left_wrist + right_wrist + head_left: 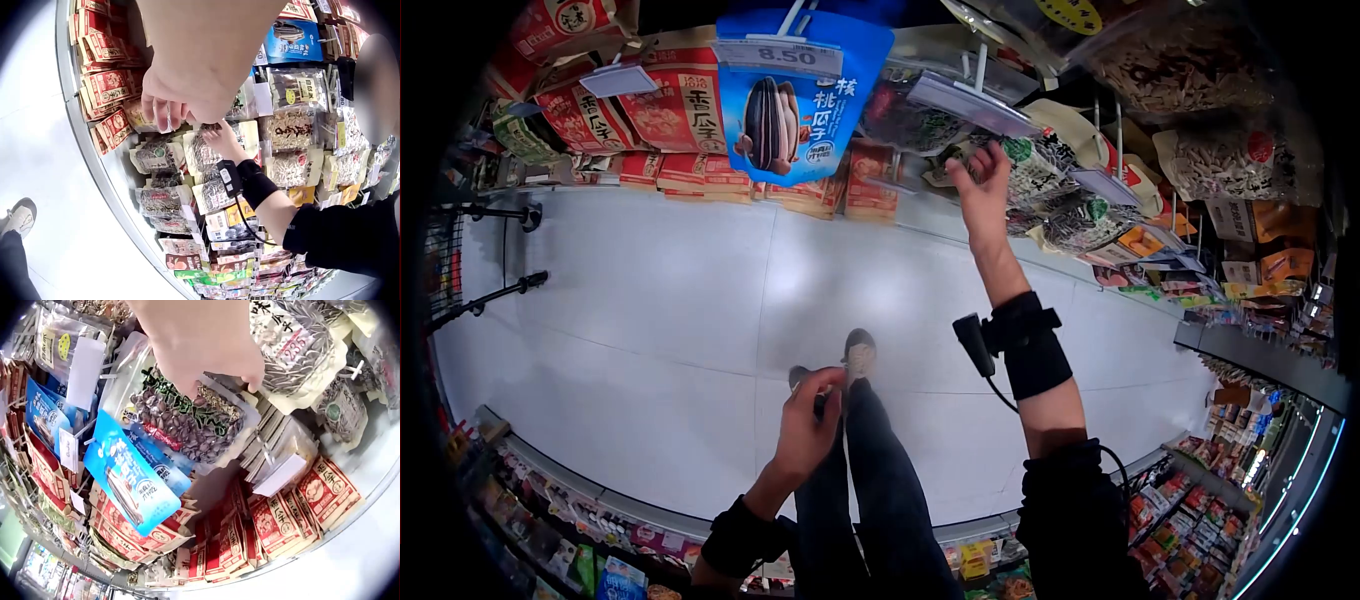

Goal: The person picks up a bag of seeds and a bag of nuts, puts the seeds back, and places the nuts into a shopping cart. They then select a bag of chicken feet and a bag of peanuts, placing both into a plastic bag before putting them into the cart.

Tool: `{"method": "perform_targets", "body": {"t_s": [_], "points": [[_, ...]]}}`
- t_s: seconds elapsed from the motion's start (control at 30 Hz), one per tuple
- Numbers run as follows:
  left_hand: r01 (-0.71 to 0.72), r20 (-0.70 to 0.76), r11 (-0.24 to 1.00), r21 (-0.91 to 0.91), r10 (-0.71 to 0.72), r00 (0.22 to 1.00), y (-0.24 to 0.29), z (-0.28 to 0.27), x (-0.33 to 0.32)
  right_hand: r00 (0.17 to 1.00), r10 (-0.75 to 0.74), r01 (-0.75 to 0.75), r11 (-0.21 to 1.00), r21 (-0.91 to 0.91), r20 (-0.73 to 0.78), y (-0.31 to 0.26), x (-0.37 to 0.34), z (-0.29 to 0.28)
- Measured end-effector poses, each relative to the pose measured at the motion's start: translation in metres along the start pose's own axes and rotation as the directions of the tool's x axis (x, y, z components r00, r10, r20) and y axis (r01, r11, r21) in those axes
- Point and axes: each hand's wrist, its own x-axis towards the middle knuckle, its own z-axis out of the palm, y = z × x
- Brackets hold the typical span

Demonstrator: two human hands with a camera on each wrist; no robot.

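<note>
A white, glossy tiled floor spreads across the scene. Along its far side runs a long shop display of hanging snack packets, and on the near side a low, packed goods shelf. Between them stands a person in dark trousers. Red-and-cream paper seed bags fill the far left of the display. To their right hangs a bright blue pouch with a large seed picture. Right of that, on the far display, is the clear plastic bag of dark seeds with green lettering, beside a pale-edged bag of striped seeds.

The person's right hand reaches to the clear bag, fingers bent at its upper edge; whether they pinch it cannot be told. The left hand hangs nearer, above the floor, fingers loosely bent and holding nothing. A black band circles the right wrist. Smallest is a pale price tag marked 8.50, in front of the blue pouch.
</note>
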Motion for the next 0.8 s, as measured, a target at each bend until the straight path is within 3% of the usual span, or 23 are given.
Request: {"method": "perform_targets", "body": {"t_s": [0.13, 0.2, 0.23, 0.33, 0.37, 0.47, 0.57, 0.67, 0.77, 0.8], "points": [[-0.010, 0.009, 1.000, -0.013, 0.010, 1.000, -0.015, 0.009, 0.012, 0.993, -0.077, 0.076, 0.997, 0.012, 0.085, 0.002, 0.023, 0.005], [-0.004, 0.013, 1.000, -0.018, 0.004, 1.000, -0.023, 0.012, 0.014, 0.982, -0.138, 0.130, 0.989, 0.071, 0.126, 0.001, 0.032, 0.008], [-0.003, 0.010, 1.000, -0.024, 0.003, 1.000, -0.027, 0.014, 0.015, 0.975, -0.175, 0.147, 0.971, 0.191, 0.139, -0.003, 0.034, 0.010], [0.004, 0.002, 1.000, -0.031, -0.004, 1.000, -0.038, 0.018, 0.018, 0.975, -0.035, -0.004, 0.985, 0.174, 0.218, 0.001, 0.043, 0.009], [0.008, -0.002, 1.000, -0.028, -0.008, 1.000, -0.041, 0.019, 0.018, 0.973, -0.094, 0.054, 0.981, 0.185, 0.212, 0.004, 0.045, 0.011], [0.012, -0.020, 0.999, -0.041, -0.012, 1.000, -0.048, 0.020, 0.019, 0.973, -0.014, -0.013, 0.993, 0.114, 0.229, 0.003, 0.047, 0.013], [0.014, -0.027, 0.998, -0.054, -0.015, 1.000, -0.052, 0.021, 0.018, 0.963, -0.040, -0.003, 0.988, 0.157, 0.268, 0.005, 0.050, 0.014], [0.019, -0.005, 0.999, -0.028, -0.019, 1.000, -0.049, 0.018, 0.017, 0.966, -0.041, 0.021, 0.997, 0.080, 0.253, 0.002, 0.047, 0.010], [0.021, 0.001, 0.999, -0.025, -0.021, 1.000, -0.046, 0.015, 0.017, 0.965, -0.199, 0.177, 0.975, 0.134, 0.172, -0.013, 0.024, 0.004], [0.024, 0.000, 0.999, -0.029, -0.024, 1.000, -0.046, 0.014, 0.016, 0.965, -0.205, 0.196, 0.978, 0.071, 0.164, -0.019, 0.016, -0.003]]}}
